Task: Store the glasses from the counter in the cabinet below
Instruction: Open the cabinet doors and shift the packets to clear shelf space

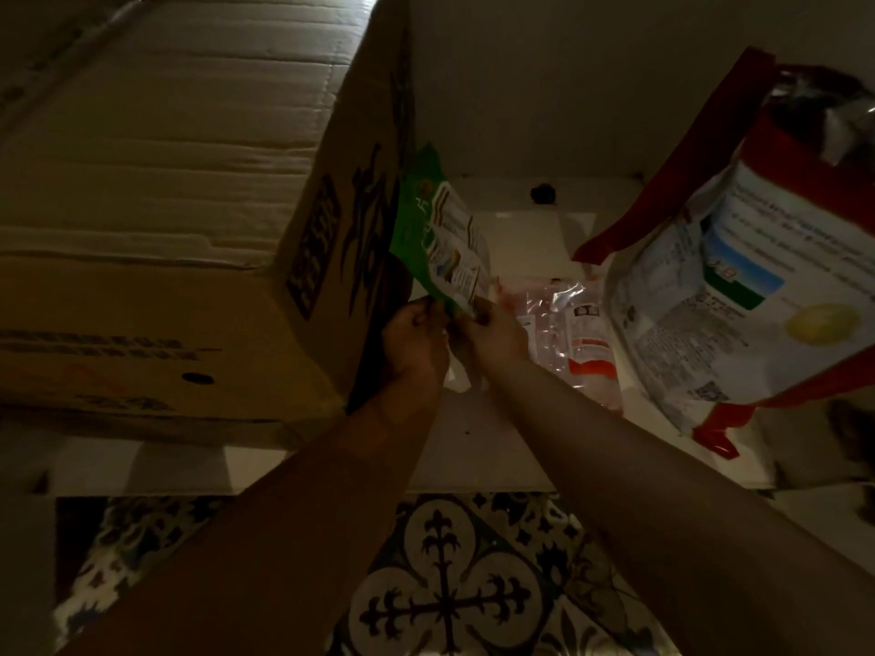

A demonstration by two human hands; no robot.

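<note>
Both my arms reach into the dim lower cabinet. My left hand and my right hand are close together, fingers curled, both pinching the lower edge of a green packet that leans against a big cardboard box. No glasses are in view. The white cabinet floor lies under my forearms.
The cardboard box fills the left of the cabinet. A large red and white bag stands at the right. Clear plastic packets lie flat between the bag and my hands. A patterned tile floor is below the cabinet edge.
</note>
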